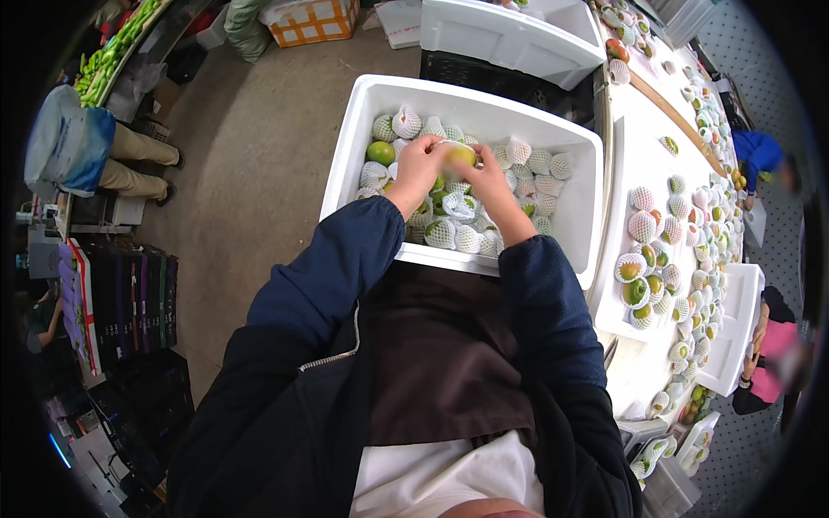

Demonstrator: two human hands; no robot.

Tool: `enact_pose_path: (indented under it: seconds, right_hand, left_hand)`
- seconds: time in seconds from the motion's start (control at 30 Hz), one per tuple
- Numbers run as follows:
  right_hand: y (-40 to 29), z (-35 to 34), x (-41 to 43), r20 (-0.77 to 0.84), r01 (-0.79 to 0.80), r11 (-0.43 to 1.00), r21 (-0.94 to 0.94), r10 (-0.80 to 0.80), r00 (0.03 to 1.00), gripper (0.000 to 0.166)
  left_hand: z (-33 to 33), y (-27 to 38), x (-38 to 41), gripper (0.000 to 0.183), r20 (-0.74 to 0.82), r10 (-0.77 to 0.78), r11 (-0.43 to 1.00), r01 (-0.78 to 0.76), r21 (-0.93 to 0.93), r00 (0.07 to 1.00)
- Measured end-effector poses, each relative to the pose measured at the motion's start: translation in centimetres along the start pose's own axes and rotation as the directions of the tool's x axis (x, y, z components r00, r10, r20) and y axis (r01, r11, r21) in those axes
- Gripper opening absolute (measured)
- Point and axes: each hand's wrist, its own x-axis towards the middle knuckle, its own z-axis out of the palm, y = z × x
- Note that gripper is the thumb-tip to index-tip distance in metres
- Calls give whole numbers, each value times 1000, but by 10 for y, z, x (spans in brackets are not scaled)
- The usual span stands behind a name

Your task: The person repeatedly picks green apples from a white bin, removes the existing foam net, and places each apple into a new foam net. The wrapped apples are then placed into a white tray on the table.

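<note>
My left hand (416,169) and my right hand (490,181) hold one yellow-green fruit, perhaps a mango (461,155), between their fingers. A white foam net shows along its upper edge; the fingertips are blurred. Both hands are above a white polystyrene box (570,252) that stands before me. Inside it are many fruits in white foam nets (442,233), with green skin showing through some. A bare green fruit (381,153) lies at the box's left side, to the left of my left hand. Loose crumpled foam netting (460,206) rests on the fruits below my hands.
A display table (631,382) at right bears many netted fruits (642,226) and a wooden strip (680,123). Another polystyrene box (505,35) stands beyond mine. Stacked dark boxes (129,298) are at left. A person (97,139) stands at left; people (777,356) are across the table.
</note>
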Motion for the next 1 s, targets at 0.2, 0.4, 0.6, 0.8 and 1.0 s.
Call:
enact_pose_path:
  seconds: [0.2,0.4,0.6,0.8,1.0]
  right_hand:
    - [1,-22,9,140,-173,505,845,103,985,43]
    - [6,-32,11,196,-212,305,929,82,977,51]
    - [12,-36,12,150,-208,331,920,194,970,58]
    - [1,-32,8,100,-190,380,905,243,965,55]
    - [2,-28,12,80,-211,441,872,296,952,51]
  left_hand:
    - [-2,34,-5,18,317,-287,448,419,-790,904]
    - [-8,19,0,27,607,-100,368,596,-713,788]
    - [0,27,-10,31,629,-240,667,596,-447,740]
    - [-2,27,-9,36,604,-93,512,559,-653,791]
    - [-6,31,-7,29,490,-62,450,462,-764,870]
